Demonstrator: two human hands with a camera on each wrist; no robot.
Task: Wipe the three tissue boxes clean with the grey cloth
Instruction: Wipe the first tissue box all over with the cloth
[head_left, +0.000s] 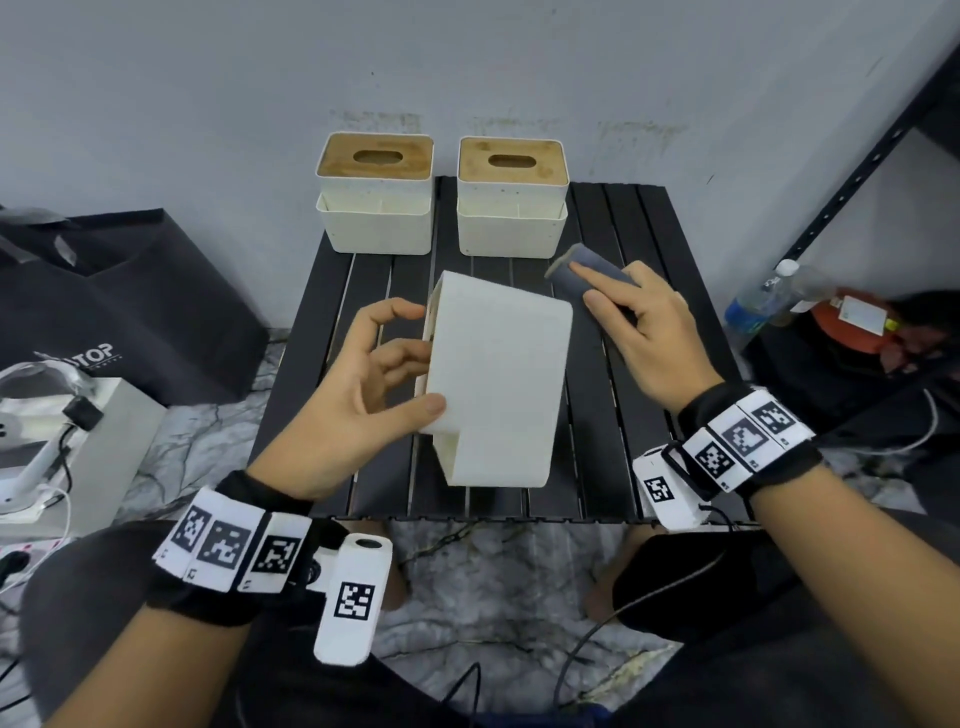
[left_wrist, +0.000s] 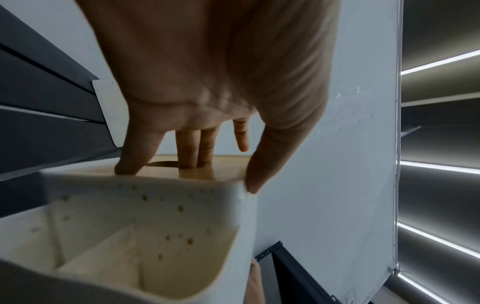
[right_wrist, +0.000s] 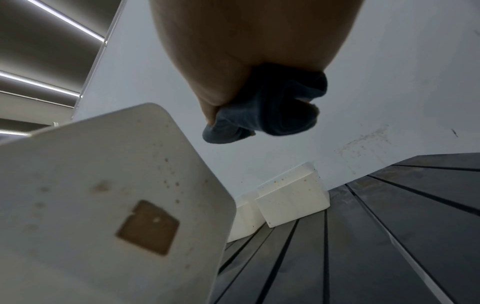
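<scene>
Two cream tissue boxes with wooden lids stand at the back of the black slatted table (head_left: 613, 405), one on the left (head_left: 375, 192) and one on the right (head_left: 511, 195). The third box (head_left: 498, 374) lies tipped on its side in the middle, its base facing up. My left hand (head_left: 410, 358) grips it, thumb on the near edge; in the left wrist view the fingers (left_wrist: 192, 148) touch its wooden lid (left_wrist: 228, 166). My right hand (head_left: 613, 301) holds the bunched grey cloth (head_left: 587, 270) just off the box's far right corner, apart from it. Brown spots dot the box wall (right_wrist: 103, 195).
A black bag (head_left: 130, 301) and a white device with cables (head_left: 47, 431) sit on the floor to the left. On the right are a black shelf frame (head_left: 857, 166), a water bottle (head_left: 763, 296) and a red item (head_left: 852, 322). The wall stands right behind the boxes.
</scene>
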